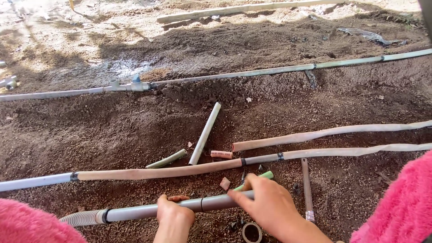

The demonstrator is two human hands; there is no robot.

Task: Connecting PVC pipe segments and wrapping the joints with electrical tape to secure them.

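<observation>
1. The left hand [173,215] is clenched around a grey plastic pipe [153,210] lying on the near soil, just left of its dark joint seam.
2. The right hand [265,201] grasps the same pipe's right end, fingers pinching it beside a short green tube piece [266,174].
3. The step in hand looks like fitting or seating a joint at that end.
4. A steady left grip and a straight push seem called for.
5. Farther off lies a long tan hose [157,172]; near the right wrist sits a dark tape roll [251,232].
</observation>
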